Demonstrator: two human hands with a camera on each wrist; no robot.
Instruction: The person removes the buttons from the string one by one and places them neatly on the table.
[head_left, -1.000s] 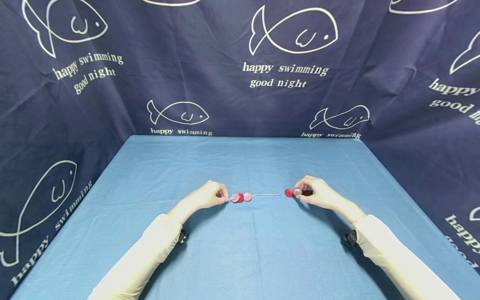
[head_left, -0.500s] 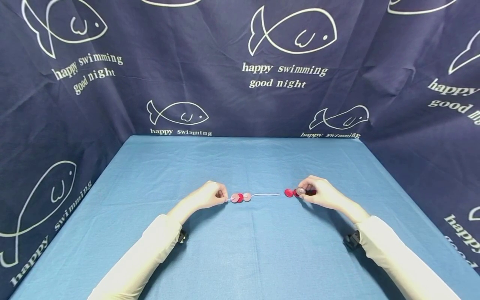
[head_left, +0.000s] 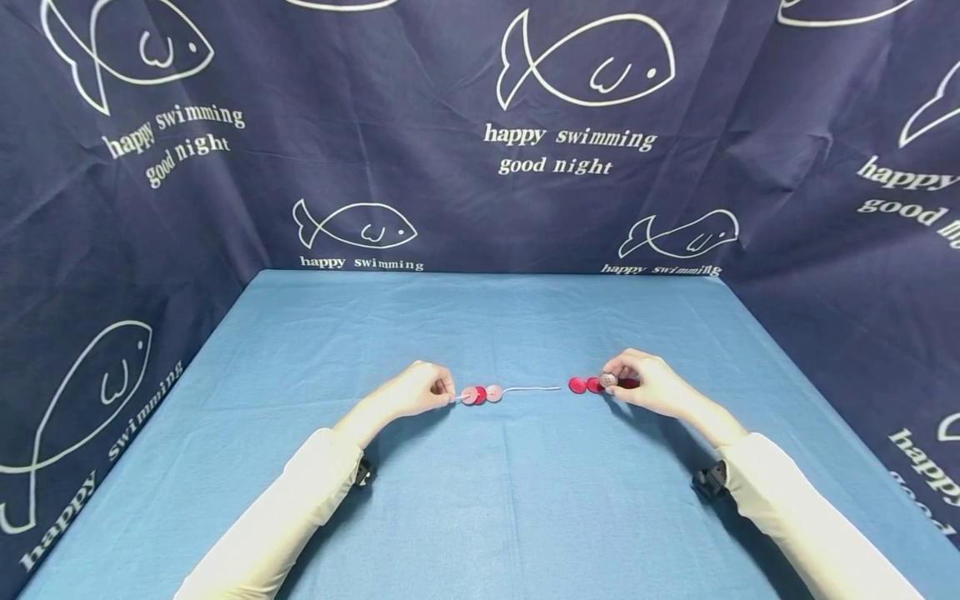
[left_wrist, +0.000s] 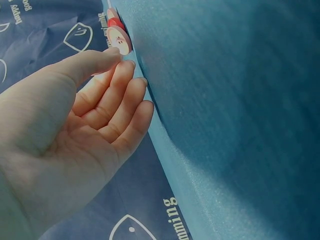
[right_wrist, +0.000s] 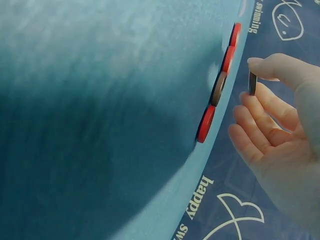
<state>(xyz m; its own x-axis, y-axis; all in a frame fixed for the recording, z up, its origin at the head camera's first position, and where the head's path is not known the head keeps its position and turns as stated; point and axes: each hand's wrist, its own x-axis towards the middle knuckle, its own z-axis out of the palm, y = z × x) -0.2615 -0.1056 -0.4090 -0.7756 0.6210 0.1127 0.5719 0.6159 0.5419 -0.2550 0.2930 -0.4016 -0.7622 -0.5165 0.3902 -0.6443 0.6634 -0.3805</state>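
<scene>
A white cord [head_left: 531, 388] lies on the blue cloth with a pink button [head_left: 468, 396], a red button [head_left: 482, 397] and another pink button [head_left: 494, 393] strung on it. Its left end is pinched by my left hand [head_left: 420, 392], the fingertips just beside the first pink button. My right hand [head_left: 651, 383] holds a greyish-brown button [head_left: 608, 380] between thumb and fingers, raised over a row of loose buttons. The right wrist view shows that row: red buttons [right_wrist: 206, 124] and one brown button [right_wrist: 219, 89], with the held button [right_wrist: 252, 84] apart from them.
The blue cloth-covered table [head_left: 450, 500] ends at a dark blue curtain [head_left: 465, 183] with white fish drawings, behind and at both sides. A dark wrist camera [head_left: 708, 481] sits under the right sleeve, another [head_left: 363, 473] under the left.
My right hand has moved slightly to the right with the button, uncovering more of the second red button below. My left hand and the strung buttons stay put.
</scene>
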